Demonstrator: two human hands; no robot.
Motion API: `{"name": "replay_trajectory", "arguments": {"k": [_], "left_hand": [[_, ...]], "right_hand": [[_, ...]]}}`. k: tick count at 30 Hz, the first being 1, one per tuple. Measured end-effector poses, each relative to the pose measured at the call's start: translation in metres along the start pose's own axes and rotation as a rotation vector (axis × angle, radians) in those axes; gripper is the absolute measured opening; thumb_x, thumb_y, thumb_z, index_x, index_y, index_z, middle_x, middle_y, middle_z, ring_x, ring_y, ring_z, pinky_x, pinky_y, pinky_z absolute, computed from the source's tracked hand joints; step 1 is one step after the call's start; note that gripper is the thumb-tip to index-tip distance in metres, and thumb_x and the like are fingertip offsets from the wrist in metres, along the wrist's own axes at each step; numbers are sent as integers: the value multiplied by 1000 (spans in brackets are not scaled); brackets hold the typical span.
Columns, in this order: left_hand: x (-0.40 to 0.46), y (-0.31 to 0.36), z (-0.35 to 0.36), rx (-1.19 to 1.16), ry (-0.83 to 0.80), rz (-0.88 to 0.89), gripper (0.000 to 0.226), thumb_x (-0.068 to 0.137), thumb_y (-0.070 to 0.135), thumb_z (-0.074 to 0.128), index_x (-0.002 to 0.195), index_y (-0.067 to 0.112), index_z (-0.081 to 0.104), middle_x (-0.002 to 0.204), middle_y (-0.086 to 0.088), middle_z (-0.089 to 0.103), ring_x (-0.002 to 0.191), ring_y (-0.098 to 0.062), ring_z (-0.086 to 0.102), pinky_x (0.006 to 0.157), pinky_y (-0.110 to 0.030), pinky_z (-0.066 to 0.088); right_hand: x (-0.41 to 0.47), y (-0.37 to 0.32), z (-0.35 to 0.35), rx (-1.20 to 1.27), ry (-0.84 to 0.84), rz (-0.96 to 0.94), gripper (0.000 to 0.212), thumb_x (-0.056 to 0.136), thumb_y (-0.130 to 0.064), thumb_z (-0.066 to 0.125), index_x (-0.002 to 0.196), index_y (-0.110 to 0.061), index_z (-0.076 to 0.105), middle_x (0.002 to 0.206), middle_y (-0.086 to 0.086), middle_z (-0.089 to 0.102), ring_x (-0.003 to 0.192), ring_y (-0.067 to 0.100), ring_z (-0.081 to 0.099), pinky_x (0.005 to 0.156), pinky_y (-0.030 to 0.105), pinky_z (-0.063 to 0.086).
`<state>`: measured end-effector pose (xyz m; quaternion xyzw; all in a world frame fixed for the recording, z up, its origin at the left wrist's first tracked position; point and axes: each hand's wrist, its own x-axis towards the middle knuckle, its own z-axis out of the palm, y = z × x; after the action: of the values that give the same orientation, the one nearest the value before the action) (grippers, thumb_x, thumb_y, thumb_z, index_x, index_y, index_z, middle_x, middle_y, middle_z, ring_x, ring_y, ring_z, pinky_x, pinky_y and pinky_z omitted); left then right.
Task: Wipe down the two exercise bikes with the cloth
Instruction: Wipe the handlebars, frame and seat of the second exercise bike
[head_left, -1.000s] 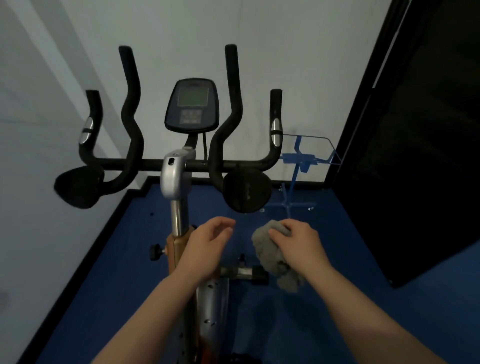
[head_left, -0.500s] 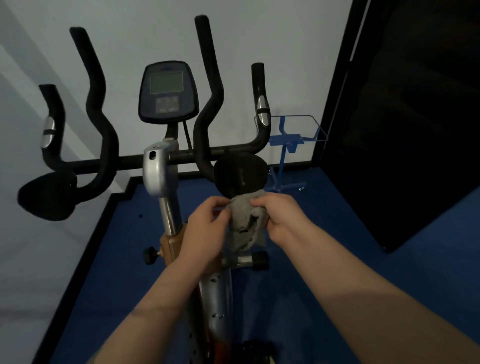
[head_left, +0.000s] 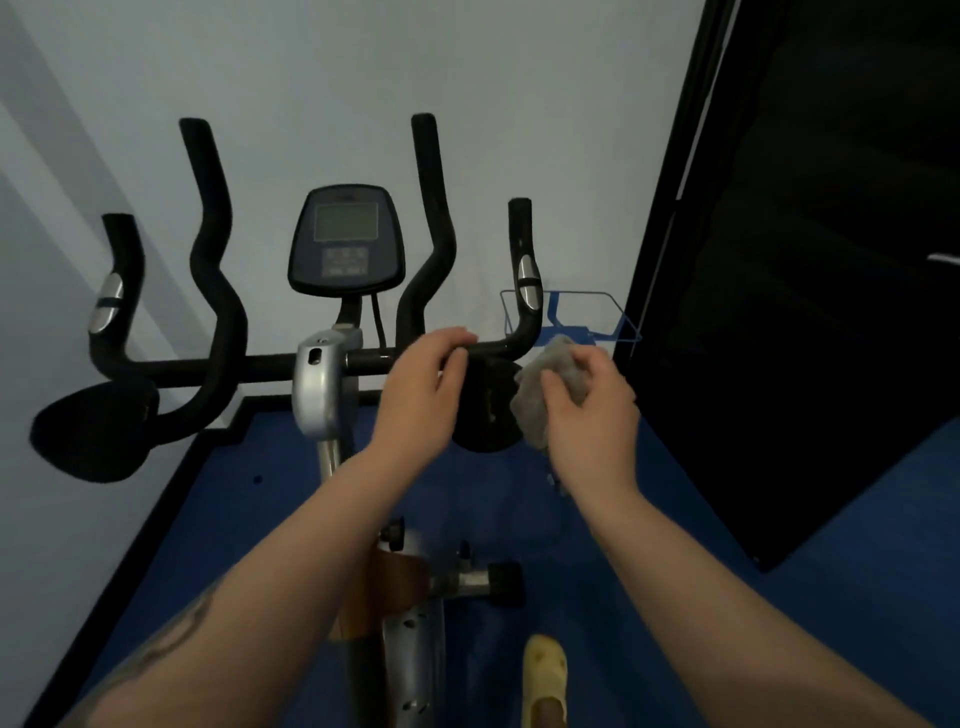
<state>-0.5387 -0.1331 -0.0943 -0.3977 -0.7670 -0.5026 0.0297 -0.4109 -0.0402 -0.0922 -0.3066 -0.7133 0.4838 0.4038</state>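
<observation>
One exercise bike fills the view: a black handlebar (head_left: 260, 366) with several upright grips, a grey console (head_left: 347, 240) and a silver stem (head_left: 317, 387). My left hand (head_left: 423, 387) curls over the crossbar just right of the stem. My right hand (head_left: 587, 410) grips a bunched grey cloth (head_left: 535, 400) against the right black elbow pad (head_left: 485, 410), below the right upright grip (head_left: 524, 270). A second bike is not in view.
A blue wire rack (head_left: 592, 322) stands behind the right grip against the pale wall. A tall black panel (head_left: 810, 260) rises at right. Blue floor mat (head_left: 675, 519) lies below. The left elbow pad (head_left: 93, 436) juts out left. A yellow shoe (head_left: 543, 675) shows at the bottom.
Both hands rose from in front of the stem to the handlebar. The left hand let go of the cloth and took the crossbar; the right carried the cloth to the right elbow pad.
</observation>
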Motion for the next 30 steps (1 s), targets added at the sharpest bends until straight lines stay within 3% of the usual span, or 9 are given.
{"name": "replay_trajectory", "arguments": {"k": [2,5,7,11,15,19,24,28,30], "left_hand": [[6,-5,11,63,-98,-10,28,103,19,39,118,15,63,114,4,64,110,-14,55,106,-34,34],[-1,-19,18,-33,-137,-62,36,106,23,28,122,24,60,122,9,63,126,-9,49,117,-19,8],[-7,-32,18,-90,-103,-58,36,106,26,28,127,26,57,125,12,60,132,-10,43,115,-14,9],[-9,-36,22,-90,-45,-10,36,104,30,28,130,29,53,125,18,57,130,-11,43,114,-31,26],[-8,-41,21,137,6,55,41,102,34,20,132,30,49,133,18,44,138,5,22,117,-18,-4],[-10,-47,27,50,18,-15,39,100,36,20,126,36,49,133,13,50,130,13,28,114,-13,-7],[-13,-44,23,25,-16,-41,42,99,34,20,127,31,51,129,11,54,126,7,36,113,-11,-7],[-10,-43,20,-20,-53,-55,46,98,33,15,129,33,49,129,12,53,129,7,35,115,-16,-7],[-8,-42,20,-38,-62,-60,50,98,32,13,131,29,50,131,11,53,131,3,36,117,-21,-6]], "right_hand": [[2,5,11,-170,-89,-124,24,96,-26,57,120,-26,62,109,-15,64,100,-6,56,86,15,47],[-8,26,22,-255,-219,-199,36,100,-30,51,136,-23,54,142,-13,43,138,8,32,114,31,28],[-14,39,24,-315,-241,-254,41,101,-31,46,142,-22,47,151,-9,34,141,7,24,114,28,27],[15,34,30,-554,-345,-350,46,102,-25,44,148,-20,40,155,1,33,144,16,24,117,38,26],[12,31,31,-727,-298,-439,49,99,-23,49,147,-16,41,155,3,36,147,18,21,122,35,10],[-6,42,28,-966,-236,-596,52,90,-24,65,138,-9,54,145,7,50,139,24,40,120,46,12],[19,26,46,-983,-256,-527,50,104,-28,33,152,-13,29,158,2,29,149,15,17,119,40,-13],[-14,36,35,-957,-252,-597,55,88,-17,66,139,-5,51,145,10,49,139,22,41,121,47,9],[-12,38,32,-965,-263,-642,53,84,-15,71,134,-4,56,140,10,54,135,22,47,119,47,13]]}}
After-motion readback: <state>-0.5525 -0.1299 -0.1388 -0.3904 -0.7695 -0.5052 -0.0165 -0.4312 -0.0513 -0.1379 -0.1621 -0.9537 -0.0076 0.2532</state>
